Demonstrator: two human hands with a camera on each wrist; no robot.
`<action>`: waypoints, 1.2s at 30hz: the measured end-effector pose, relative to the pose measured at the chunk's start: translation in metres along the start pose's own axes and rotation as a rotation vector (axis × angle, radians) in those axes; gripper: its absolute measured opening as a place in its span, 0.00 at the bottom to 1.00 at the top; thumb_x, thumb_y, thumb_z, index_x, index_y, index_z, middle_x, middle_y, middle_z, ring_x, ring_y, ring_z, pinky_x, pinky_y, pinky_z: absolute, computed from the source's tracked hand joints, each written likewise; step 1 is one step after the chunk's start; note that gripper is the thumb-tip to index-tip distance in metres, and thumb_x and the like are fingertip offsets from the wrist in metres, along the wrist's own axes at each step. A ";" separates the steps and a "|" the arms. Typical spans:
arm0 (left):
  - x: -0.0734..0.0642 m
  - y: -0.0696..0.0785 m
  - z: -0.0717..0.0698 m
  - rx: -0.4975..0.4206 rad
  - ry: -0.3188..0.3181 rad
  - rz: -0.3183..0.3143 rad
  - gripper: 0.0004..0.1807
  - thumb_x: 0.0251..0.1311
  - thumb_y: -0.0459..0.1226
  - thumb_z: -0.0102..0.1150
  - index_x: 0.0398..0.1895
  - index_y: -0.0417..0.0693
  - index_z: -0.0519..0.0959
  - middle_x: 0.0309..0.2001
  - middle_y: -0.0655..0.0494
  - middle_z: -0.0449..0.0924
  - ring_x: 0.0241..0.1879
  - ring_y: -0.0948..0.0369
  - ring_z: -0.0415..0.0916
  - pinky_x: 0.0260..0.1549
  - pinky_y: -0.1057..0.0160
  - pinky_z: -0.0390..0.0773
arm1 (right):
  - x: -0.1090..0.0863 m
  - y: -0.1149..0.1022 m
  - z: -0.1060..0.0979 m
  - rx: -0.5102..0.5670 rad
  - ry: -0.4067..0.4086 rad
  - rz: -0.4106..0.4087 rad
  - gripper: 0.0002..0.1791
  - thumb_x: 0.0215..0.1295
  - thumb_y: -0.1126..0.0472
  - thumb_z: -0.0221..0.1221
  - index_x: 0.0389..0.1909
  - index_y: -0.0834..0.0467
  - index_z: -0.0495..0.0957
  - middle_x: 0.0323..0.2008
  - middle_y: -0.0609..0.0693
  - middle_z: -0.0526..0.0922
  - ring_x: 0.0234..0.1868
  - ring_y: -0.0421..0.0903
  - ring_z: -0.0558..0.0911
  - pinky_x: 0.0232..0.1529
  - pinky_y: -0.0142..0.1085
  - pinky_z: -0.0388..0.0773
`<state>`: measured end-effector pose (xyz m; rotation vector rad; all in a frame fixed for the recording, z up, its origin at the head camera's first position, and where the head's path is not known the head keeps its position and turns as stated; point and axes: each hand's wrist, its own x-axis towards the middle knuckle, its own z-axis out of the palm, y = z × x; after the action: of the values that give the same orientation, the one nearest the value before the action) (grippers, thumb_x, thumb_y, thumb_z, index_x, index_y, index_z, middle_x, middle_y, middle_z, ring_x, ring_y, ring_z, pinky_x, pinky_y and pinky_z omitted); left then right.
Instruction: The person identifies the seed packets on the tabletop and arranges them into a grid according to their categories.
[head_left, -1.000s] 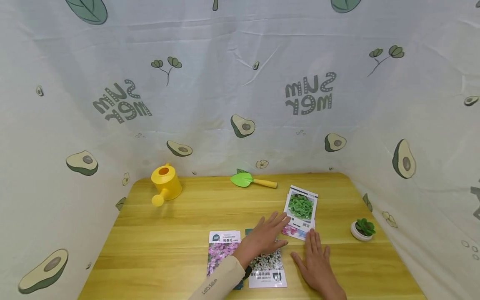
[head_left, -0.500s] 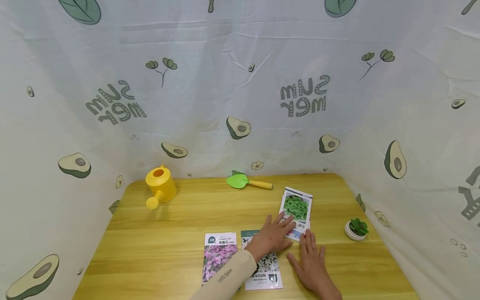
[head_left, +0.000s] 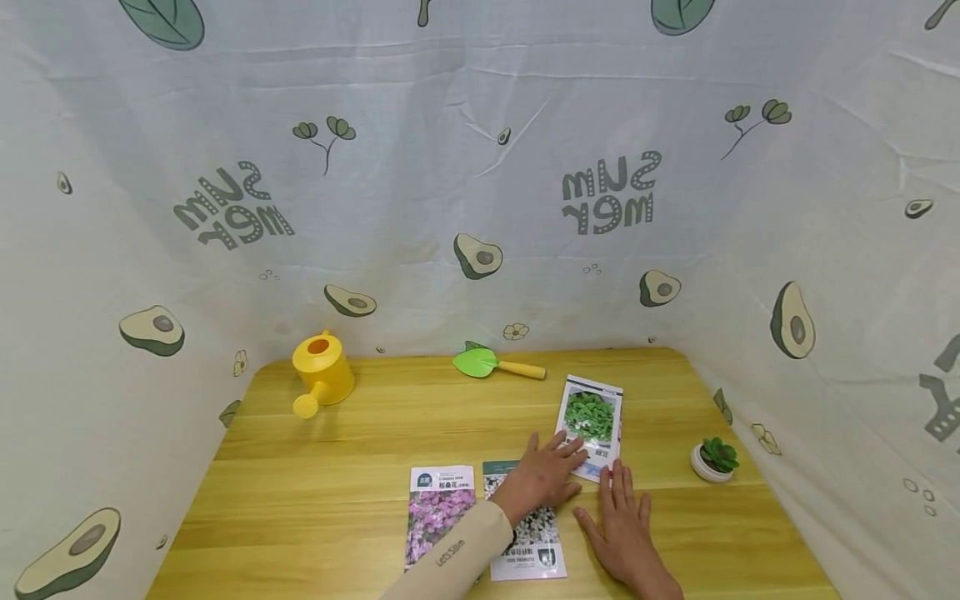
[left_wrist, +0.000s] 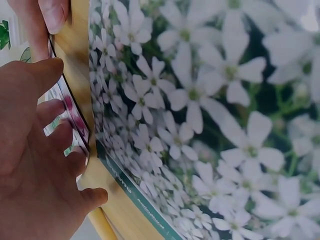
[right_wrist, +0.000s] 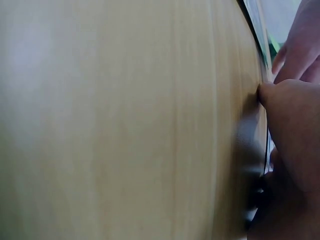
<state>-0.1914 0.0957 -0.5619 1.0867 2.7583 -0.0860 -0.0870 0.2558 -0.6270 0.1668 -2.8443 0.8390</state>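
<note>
A seed packet with green leaves (head_left: pixel 590 414) lies on top of another packet, whose pink-and-blue edge shows below it. The left hand (head_left: pixel 542 482), fingers spread, rests its fingertips on the lower left of this pile. At the pile's lower right corner are the straight fingertips of the right hand (head_left: pixel 625 527), its palm low over the table. Under the left wrist lies a white-flower seed packet (left_wrist: pixel 190 100), partly covered by hand and sleeve. A pink-flower seed packet (head_left: pixel 440 508) lies left of it, its lower part behind the sleeve.
A yellow watering can (head_left: pixel 324 371) stands at the back left of the wooden table (head_left: pixel 315 492). A green toy trowel (head_left: pixel 498 364) with a yellow handle lies along the back edge. A small potted succulent (head_left: pixel 715 458) stands at right. Printed cloth (head_left: pixel 420 167) surrounds the table.
The left hand has slid further onto the pile, and less of the lower packet shows beneath the leaf packet. The right hand stays at the pile's corner. The head view has shifted slightly.
</note>
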 end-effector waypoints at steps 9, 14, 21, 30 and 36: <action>-0.006 0.001 0.003 -0.019 -0.014 -0.027 0.35 0.80 0.61 0.50 0.86 0.74 0.59 0.85 0.75 0.52 0.85 0.66 0.48 0.81 0.48 0.60 | 0.006 -0.016 -0.019 0.002 -0.170 0.139 0.53 0.81 0.45 0.58 0.79 0.83 0.43 0.83 0.79 0.37 0.84 0.77 0.37 0.73 0.81 0.28; -0.009 -0.001 0.003 -0.029 0.000 -0.028 0.34 0.80 0.60 0.52 0.85 0.72 0.62 0.85 0.75 0.54 0.85 0.66 0.50 0.80 0.47 0.61 | 0.007 -0.015 -0.019 0.006 -0.190 0.150 0.54 0.81 0.46 0.58 0.80 0.82 0.41 0.83 0.79 0.36 0.84 0.77 0.35 0.73 0.80 0.26; -0.013 -0.010 -0.003 -0.067 -0.023 -0.032 0.32 0.81 0.58 0.51 0.84 0.72 0.64 0.85 0.74 0.56 0.85 0.65 0.50 0.81 0.45 0.60 | 0.007 -0.015 -0.019 0.006 -0.175 0.130 0.53 0.81 0.46 0.59 0.80 0.82 0.43 0.83 0.79 0.38 0.84 0.77 0.37 0.72 0.81 0.29; -0.022 -0.023 -0.010 -0.153 -0.018 -0.027 0.25 0.82 0.54 0.53 0.77 0.67 0.74 0.83 0.71 0.60 0.85 0.62 0.53 0.81 0.43 0.59 | 0.008 -0.016 -0.019 0.000 -0.174 0.122 0.53 0.81 0.45 0.58 0.80 0.82 0.44 0.83 0.79 0.39 0.83 0.77 0.38 0.71 0.82 0.31; -0.026 -0.031 -0.007 -0.203 -0.008 -0.021 0.24 0.82 0.53 0.53 0.76 0.64 0.76 0.83 0.68 0.62 0.84 0.61 0.54 0.81 0.42 0.59 | 0.007 -0.015 -0.018 -0.007 -0.167 0.116 0.53 0.81 0.45 0.58 0.80 0.81 0.44 0.83 0.79 0.39 0.83 0.77 0.38 0.71 0.82 0.31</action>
<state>-0.1952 0.0568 -0.5502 1.0025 2.7000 0.1826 -0.0894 0.2531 -0.6030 0.0741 -3.0376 0.8763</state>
